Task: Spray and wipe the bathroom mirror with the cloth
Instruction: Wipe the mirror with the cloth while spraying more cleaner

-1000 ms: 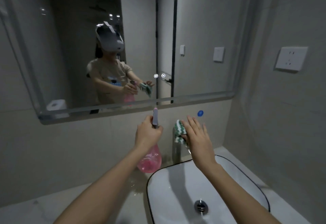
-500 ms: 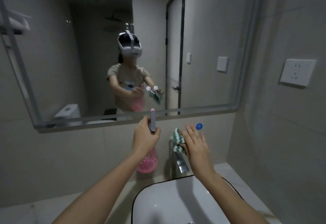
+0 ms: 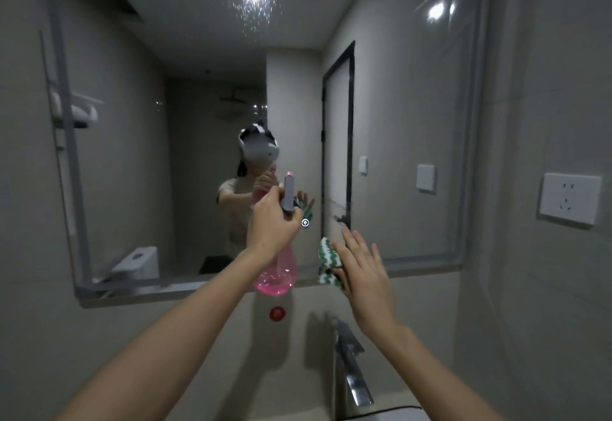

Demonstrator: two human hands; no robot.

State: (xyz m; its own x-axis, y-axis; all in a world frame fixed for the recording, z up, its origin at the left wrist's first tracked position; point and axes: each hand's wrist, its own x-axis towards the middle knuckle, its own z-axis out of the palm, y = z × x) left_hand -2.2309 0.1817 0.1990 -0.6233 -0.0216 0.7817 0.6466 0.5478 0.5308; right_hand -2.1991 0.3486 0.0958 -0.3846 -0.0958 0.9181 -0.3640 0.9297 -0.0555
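Observation:
The wide bathroom mirror (image 3: 407,115) fills the wall ahead, with a patch of fine droplets near its top centre. My left hand (image 3: 271,221) grips the grey spray head of a pink spray bottle (image 3: 276,274), held up in front of the glass near its lower edge. My right hand (image 3: 362,270) is raised beside it with the fingers spread, and a green-and-white striped cloth (image 3: 326,263) is tucked under its palm and thumb. The cloth is close to the mirror's bottom edge; whether it touches the glass I cannot tell.
A chrome tap (image 3: 351,367) stands below my right arm, above the white basin rim (image 3: 390,412). A round red mark (image 3: 277,314) sits on the tiled wall under the bottle. A white wall socket (image 3: 569,203) is on the right wall.
My view has tilted upward and the whole mirror now shows. Both hands rose from over the tap to the mirror's lower edge. Droplets show on the upper glass.

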